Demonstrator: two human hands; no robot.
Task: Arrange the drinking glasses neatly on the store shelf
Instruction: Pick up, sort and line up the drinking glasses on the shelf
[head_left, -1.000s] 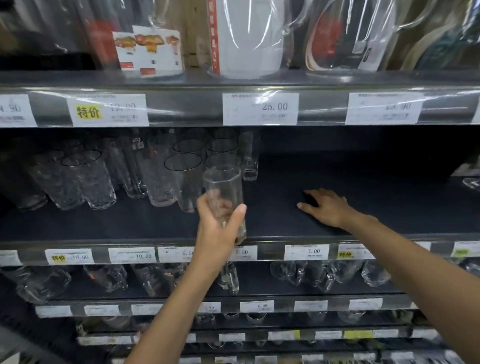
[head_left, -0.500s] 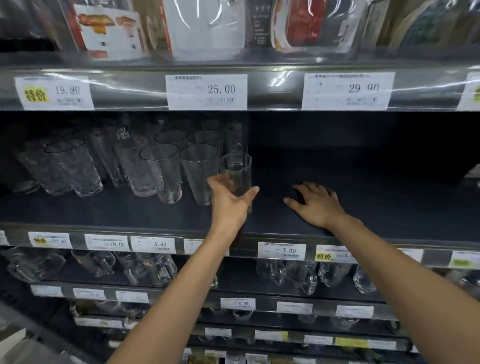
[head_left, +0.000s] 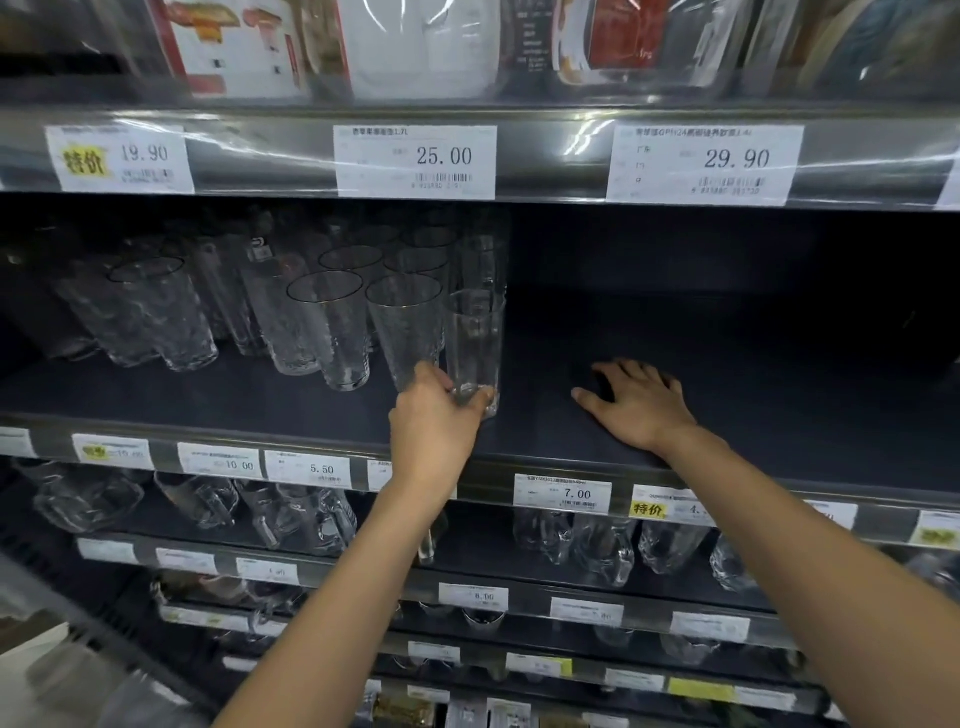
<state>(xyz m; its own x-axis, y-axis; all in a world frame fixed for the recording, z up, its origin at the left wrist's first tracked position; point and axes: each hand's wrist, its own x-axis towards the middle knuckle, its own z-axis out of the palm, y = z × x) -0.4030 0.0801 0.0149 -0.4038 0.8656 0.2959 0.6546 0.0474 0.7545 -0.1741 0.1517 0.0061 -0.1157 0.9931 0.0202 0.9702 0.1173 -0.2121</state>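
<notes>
Your left hand (head_left: 434, 421) reaches up from below and grips the foot of a tall straight-sided glass (head_left: 475, 343), thumb on its right side and fingers curled round the left, the forearm stretched up across the shelf edge. The glass stands upright on the dark middle shelf (head_left: 753, 358), near the front edge, just right of the row of tapered glasses (head_left: 405, 327); whether it touches the nearest one cannot be told. Your right hand (head_left: 641, 408) lies palm down on the bare shelf surface well to the right of the glass, fingers straight and spread, holding nothing. Further left on the same shelf stand textured tumblers (head_left: 156, 312), upright and close together. Below, behind the 7.00 price tag (head_left: 562, 493), a lower shelf holds glass mugs (head_left: 291, 514); above, wrapped jugs (head_left: 415, 47) line the top shelf
</notes>
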